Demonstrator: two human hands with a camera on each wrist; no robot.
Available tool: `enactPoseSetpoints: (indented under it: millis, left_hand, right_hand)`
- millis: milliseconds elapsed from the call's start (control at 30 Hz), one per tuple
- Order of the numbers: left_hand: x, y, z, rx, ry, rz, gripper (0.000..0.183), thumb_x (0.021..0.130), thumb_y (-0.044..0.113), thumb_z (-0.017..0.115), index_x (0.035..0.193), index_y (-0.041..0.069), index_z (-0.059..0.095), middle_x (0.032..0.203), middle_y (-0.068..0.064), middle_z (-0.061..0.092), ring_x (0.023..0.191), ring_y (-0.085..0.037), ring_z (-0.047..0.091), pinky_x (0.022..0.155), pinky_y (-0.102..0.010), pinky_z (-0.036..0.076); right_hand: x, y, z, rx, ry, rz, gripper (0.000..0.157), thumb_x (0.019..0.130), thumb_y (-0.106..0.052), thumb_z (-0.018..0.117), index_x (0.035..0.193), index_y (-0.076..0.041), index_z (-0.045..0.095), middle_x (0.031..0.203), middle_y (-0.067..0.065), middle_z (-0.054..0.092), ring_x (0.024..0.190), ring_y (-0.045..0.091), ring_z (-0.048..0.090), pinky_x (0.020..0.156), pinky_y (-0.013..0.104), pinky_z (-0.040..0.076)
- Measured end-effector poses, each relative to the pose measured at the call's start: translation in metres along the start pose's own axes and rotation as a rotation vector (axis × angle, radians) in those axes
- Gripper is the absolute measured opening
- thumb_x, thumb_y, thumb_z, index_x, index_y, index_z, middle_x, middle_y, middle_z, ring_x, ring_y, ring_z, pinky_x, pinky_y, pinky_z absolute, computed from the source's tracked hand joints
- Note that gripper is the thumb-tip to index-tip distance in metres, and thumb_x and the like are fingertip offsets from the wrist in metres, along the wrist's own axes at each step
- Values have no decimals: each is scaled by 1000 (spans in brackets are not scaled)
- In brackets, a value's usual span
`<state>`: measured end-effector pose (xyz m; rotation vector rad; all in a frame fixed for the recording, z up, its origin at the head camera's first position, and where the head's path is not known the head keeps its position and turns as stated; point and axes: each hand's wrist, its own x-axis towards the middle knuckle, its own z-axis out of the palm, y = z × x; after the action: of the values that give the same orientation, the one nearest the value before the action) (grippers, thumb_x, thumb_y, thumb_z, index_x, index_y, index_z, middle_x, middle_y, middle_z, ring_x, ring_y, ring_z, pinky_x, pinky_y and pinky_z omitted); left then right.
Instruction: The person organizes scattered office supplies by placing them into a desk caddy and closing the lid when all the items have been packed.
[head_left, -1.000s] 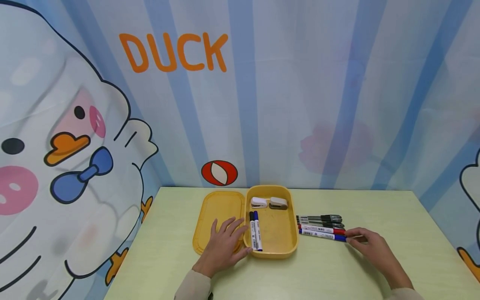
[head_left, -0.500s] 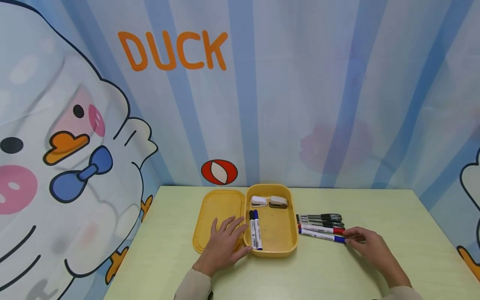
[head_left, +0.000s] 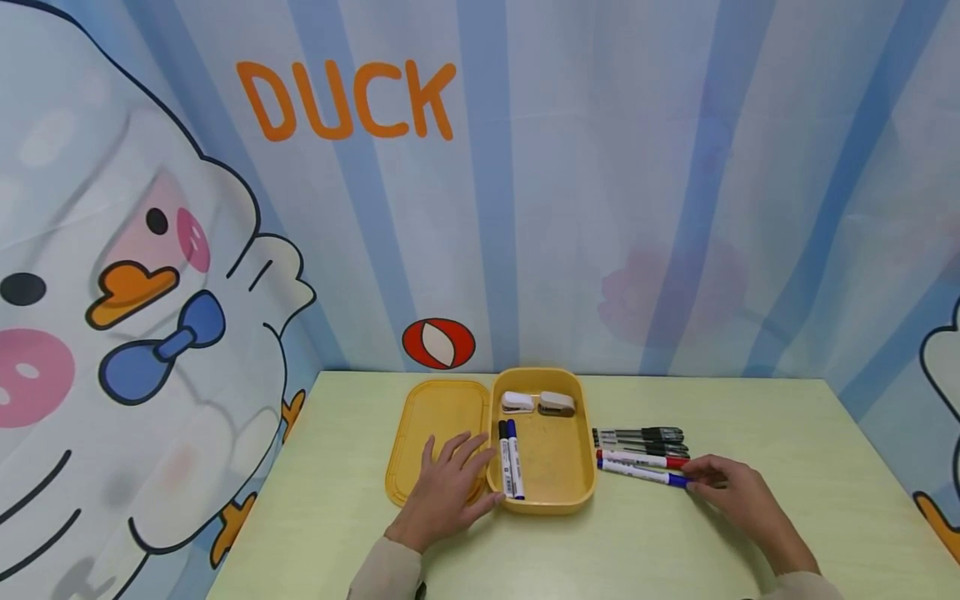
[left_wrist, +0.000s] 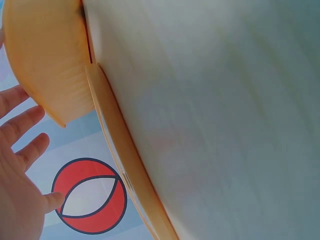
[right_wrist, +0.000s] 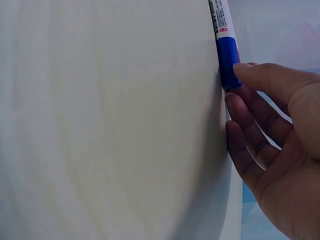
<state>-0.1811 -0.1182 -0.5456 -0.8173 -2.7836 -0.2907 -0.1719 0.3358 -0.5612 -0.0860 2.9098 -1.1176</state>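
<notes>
My right hand (head_left: pixel 738 497) pinches the capped end of a blue-capped whiteboard marker (head_left: pixel 639 473) between thumb and fingers, its other fingers bent near the tabletop. The blue cap (right_wrist: pixel 228 60) shows under the thumb in the right wrist view. Just behind it lies a red-capped marker (head_left: pixel 637 458), close to the same fingertips. My left hand (head_left: pixel 444 493) is spread at the near left rim of a yellow box (head_left: pixel 543 507), over part of its yellow lid (head_left: pixel 420 425). Inside the box, a black-capped marker (head_left: pixel 506 467) and another blue-capped marker (head_left: pixel 516 471) lie side by side along the left wall.
Two small staplers, one white (head_left: pixel 517 403) and one greyish (head_left: pixel 556 404), sit at the box's far end. Several black pens (head_left: pixel 637 435) lie behind the loose markers. A printed curtain (head_left: pixel 570 208) hangs along the table's far edge.
My right hand has shifted slightly left, and the cap end of the blue marker has swung a little nearer, away from the red one. The left hand has stayed in place.
</notes>
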Motion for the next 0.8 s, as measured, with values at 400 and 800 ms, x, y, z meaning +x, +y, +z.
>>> enactPoseSetpoints:
  millis: [400, 800]
  left_hand:
    - [1, 2, -2, 5, -15, -12, 63, 94, 65, 57, 143, 25, 57, 157, 0, 45, 146, -28, 37, 113, -74, 22]
    - [1, 2, -2, 14, -14, -11, 62, 94, 65, 58, 142, 25, 57, 156, 0, 46, 145, -28, 38, 113, -74, 23]
  right_hand:
    - [-1, 1, 2, 6, -12, 25, 22, 87, -3, 77, 108, -8, 74, 103, 9, 73, 90, 22, 69, 78, 41, 58]
    - [-2, 1, 2, 27, -32, 32, 24, 87, -5, 77, 110, -6, 74, 109, 14, 71, 92, 24, 68, 78, 42, 58]
